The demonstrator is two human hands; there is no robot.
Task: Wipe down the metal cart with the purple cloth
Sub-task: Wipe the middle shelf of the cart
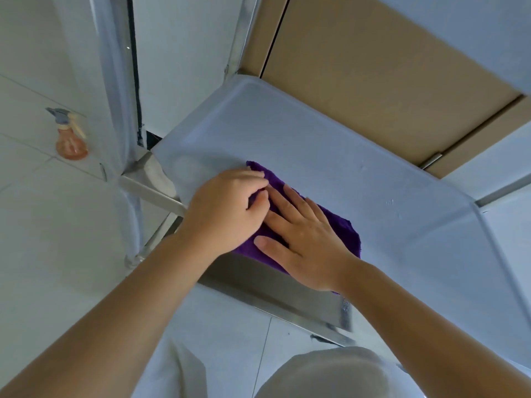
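Observation:
The metal cart's shelf fills the middle of the view, pale and shiny with a raised rim. A purple cloth lies near its front edge, partly hanging over the rim. My left hand curls over the cloth's left part, fingers pinching a fold. My right hand presses flat on the cloth with fingers spread, touching the left hand's fingertips. Most of the cloth is hidden under both hands.
An orange spray bottle with a grey trigger stands on the white tiled floor at the left. The cart's upright posts rise at the back left. A brown cardboard box sits behind the shelf. My knee shows at the bottom.

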